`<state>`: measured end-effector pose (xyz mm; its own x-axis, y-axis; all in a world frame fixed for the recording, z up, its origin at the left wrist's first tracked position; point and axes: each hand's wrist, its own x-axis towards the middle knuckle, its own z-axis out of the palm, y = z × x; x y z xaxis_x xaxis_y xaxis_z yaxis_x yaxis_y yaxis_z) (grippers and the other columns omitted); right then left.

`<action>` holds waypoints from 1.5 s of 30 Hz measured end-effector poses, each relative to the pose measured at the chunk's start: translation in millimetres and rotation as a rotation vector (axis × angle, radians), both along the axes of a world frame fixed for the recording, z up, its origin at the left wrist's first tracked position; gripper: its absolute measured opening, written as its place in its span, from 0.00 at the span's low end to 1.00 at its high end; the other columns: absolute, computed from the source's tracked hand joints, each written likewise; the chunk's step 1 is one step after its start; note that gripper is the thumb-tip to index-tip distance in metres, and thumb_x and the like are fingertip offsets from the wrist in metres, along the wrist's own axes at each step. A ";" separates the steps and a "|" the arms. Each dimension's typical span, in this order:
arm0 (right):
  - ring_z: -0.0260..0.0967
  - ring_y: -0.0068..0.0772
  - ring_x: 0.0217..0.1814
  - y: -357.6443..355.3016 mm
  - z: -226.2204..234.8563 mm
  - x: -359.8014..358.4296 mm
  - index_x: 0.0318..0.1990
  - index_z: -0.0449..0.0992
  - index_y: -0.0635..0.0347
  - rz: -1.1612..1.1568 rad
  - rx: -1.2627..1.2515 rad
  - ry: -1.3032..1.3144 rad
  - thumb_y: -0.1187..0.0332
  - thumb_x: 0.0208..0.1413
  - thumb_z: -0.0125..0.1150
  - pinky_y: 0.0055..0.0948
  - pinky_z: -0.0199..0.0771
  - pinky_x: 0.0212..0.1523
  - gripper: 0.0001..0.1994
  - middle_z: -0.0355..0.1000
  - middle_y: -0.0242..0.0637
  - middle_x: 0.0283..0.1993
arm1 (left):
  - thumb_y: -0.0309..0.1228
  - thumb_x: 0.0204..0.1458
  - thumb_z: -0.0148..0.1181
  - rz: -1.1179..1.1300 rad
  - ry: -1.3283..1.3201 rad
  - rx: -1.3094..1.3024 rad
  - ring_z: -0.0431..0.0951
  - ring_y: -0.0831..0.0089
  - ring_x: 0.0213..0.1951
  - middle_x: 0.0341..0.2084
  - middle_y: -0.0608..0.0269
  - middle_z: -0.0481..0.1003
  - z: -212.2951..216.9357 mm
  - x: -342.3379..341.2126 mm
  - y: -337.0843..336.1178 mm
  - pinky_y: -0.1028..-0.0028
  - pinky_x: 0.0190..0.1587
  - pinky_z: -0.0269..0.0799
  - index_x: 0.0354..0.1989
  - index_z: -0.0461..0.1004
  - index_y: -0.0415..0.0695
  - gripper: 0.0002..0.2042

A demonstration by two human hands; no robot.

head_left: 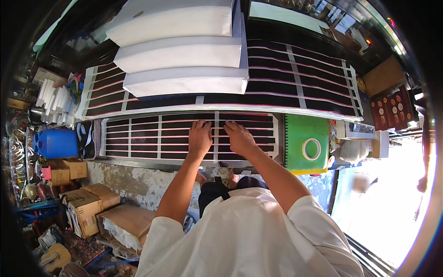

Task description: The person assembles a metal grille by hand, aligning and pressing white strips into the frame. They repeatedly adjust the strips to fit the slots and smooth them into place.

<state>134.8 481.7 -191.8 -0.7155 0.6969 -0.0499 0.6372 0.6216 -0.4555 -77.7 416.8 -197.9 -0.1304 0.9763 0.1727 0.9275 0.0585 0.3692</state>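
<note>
- Striped black panel [177, 141]: flat, lengthwise in front of the person, both hands on it. Thin pale strips with reddish edging run lengthwise; wider pale strips cross them. Pale borders at both ends.
- Far left: white slabs [53, 100] stacked loosely, tilted. Blue container [56, 143] nearer the person, with two small cartons [69, 170] below it.
- Lower left: open brown carton [87, 212] among plastic-wrapped goods. Second carton [131, 221] just right of it, white wrapping showing at its side.
- Left of centre, beyond the panel: three white boxes [184, 55] in a stepped stack, resting on a pile of striped sheets [272, 99]. Pile runs out both sides of the boxes, similar black-and-pale pattern, parallel to the panel.
- Left hand [200, 136]: on the panel, just left of a pale cross strip. Fingers curled, tips down toward the surface. Can't tell if they pinch anything.
- Right hand [240, 137]: on the panel, right of the same cross strip, apart from the left hand. Fingers bent slightly, angled up-left. Can't tell if they grip or only press.
- Right of the panel: green board [296, 131], yellow along its near edge. White ring [311, 149] lies flat on it.
- Farther right: dark red panel [392, 109] with round patterns, near the bright opening.
</note>
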 end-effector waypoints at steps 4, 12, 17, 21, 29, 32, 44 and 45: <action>0.65 0.52 0.83 1.0 3.3 -0.7 0.71 0.77 0.61 0.006 -0.002 0.006 0.77 0.59 0.61 0.48 0.68 0.81 0.29 0.67 0.44 0.81 | 0.23 0.63 0.64 -0.085 -0.082 0.036 0.77 0.45 0.56 0.48 0.49 0.78 -3.8 2.2 11.3 0.52 0.59 0.78 0.58 0.82 0.39 0.15; 0.61 0.48 0.85 3.8 8.1 -2.2 0.71 0.76 0.61 0.001 -0.060 -0.034 0.77 0.54 0.67 0.47 0.66 0.83 0.33 0.66 0.43 0.81 | 0.21 0.63 0.64 0.005 -0.172 0.097 0.80 0.45 0.54 0.48 0.48 0.79 -11.2 4.6 15.8 0.51 0.56 0.81 0.55 0.82 0.37 0.13; 0.64 0.52 0.83 3.3 6.6 -0.3 0.71 0.76 0.61 0.021 -0.009 -0.009 0.77 0.59 0.62 0.48 0.69 0.81 0.30 0.65 0.45 0.82 | 0.22 0.63 0.65 0.056 -0.216 0.114 0.81 0.46 0.52 0.48 0.49 0.79 -9.6 3.5 14.8 0.52 0.53 0.82 0.52 0.83 0.37 0.11; 0.66 0.51 0.82 3.0 9.0 -2.2 0.73 0.74 0.60 0.012 -0.021 -0.033 0.77 0.59 0.63 0.47 0.71 0.80 0.31 0.66 0.44 0.81 | 0.22 0.64 0.64 0.081 -0.235 0.110 0.80 0.46 0.51 0.48 0.50 0.78 -8.5 7.4 12.8 0.52 0.54 0.81 0.50 0.84 0.37 0.09; 0.65 0.48 0.80 2.6 25.1 -12.8 0.74 0.74 0.54 0.015 -0.023 -0.148 0.77 0.54 0.68 0.49 0.74 0.77 0.36 0.66 0.41 0.77 | 0.22 0.64 0.64 0.082 -0.240 0.135 0.80 0.47 0.52 0.47 0.50 0.78 -8.7 7.3 15.5 0.52 0.55 0.80 0.48 0.85 0.37 0.08; 0.65 0.48 0.81 2.2 26.6 -12.3 0.75 0.74 0.53 0.019 -0.020 -0.146 0.77 0.53 0.69 0.49 0.74 0.77 0.37 0.66 0.41 0.77 | 0.22 0.63 0.64 0.084 -0.250 0.127 0.79 0.46 0.52 0.46 0.50 0.78 -10.0 7.4 15.7 0.52 0.56 0.79 0.47 0.85 0.36 0.08; 0.71 0.49 0.71 7.2 23.1 -25.8 0.73 0.69 0.63 -0.027 -0.008 -0.179 0.73 0.54 0.69 0.47 0.83 0.67 0.36 0.69 0.42 0.69 | 0.22 0.62 0.64 0.086 -0.282 0.123 0.78 0.45 0.52 0.46 0.48 0.77 -14.5 7.8 17.4 0.52 0.57 0.77 0.47 0.85 0.37 0.08; 0.71 0.48 0.71 7.0 24.0 -27.4 0.72 0.70 0.63 -0.035 -0.020 -0.197 0.72 0.55 0.69 0.48 0.82 0.67 0.34 0.69 0.42 0.69 | 0.22 0.62 0.64 0.095 -0.300 0.108 0.77 0.45 0.52 0.46 0.48 0.77 -14.0 8.1 17.4 0.51 0.58 0.76 0.47 0.85 0.36 0.08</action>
<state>107.4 488.7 -167.9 -0.6658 0.7188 -0.2002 0.7364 0.5895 -0.3320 -69.6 434.2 -211.9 -0.2803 0.9356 0.2149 0.7686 0.0847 0.6341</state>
